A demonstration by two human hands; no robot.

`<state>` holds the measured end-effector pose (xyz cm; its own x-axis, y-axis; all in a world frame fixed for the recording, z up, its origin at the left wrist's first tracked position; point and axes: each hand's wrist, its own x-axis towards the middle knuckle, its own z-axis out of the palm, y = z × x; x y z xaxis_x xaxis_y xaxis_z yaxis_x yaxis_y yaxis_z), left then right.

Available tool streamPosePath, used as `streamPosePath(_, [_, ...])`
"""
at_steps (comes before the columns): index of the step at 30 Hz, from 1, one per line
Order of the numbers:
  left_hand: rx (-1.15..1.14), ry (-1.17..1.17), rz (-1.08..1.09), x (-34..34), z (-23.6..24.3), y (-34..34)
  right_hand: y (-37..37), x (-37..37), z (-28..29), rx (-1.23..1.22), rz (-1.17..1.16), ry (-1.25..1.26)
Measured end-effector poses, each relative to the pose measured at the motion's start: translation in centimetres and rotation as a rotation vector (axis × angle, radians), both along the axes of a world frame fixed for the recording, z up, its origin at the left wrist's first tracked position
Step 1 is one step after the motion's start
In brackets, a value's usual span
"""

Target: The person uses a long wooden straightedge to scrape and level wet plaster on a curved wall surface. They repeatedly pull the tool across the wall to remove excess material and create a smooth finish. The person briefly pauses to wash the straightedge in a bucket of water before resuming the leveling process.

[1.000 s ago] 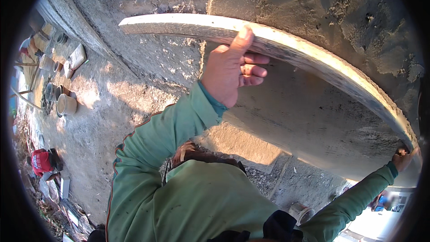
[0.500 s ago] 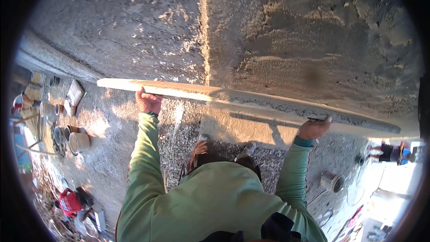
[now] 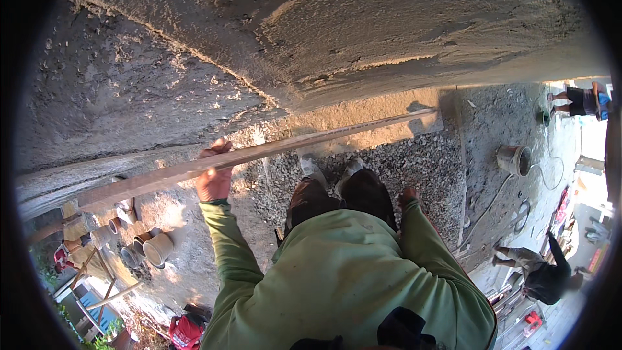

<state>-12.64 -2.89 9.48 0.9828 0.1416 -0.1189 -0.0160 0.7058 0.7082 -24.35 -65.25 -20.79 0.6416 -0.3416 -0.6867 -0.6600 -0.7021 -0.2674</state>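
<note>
The left hand (image 3: 214,178) is wrapped tight around a long, pale wooden straightedge board (image 3: 259,153), held across the foot of the rough grey plastered wall (image 3: 337,19). The right hand (image 3: 407,196) hangs empty by the knee, fingers loosely uncurled, above grey gravel (image 3: 414,162).

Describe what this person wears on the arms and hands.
Both arms are covered by long light-green sleeves, the left sleeve ending in a snug ribbed cuff at the wrist. The left hand and right hand are bare: no gloves, watch or rings visible.
</note>
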Motion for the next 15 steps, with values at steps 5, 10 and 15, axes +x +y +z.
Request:
streamPosePath(5, [0.023, -0.004, -0.094, 1.0, 0.2, -7.4, -3.7, -8.9, -7.2, 0.162, 0.253, 0.155])
streamPosePath(10, [0.140, 0.055, -0.253, 0.8, 3.4, -12.3, -4.6, -5.1, -7.3, 0.021, 0.230, -0.159])
streamPosePath(15, [0.352, -0.007, -0.138, -0.5, 7.0, -19.0, -3.3, -0.6, -5.6, 0.133, -0.163, -0.225])
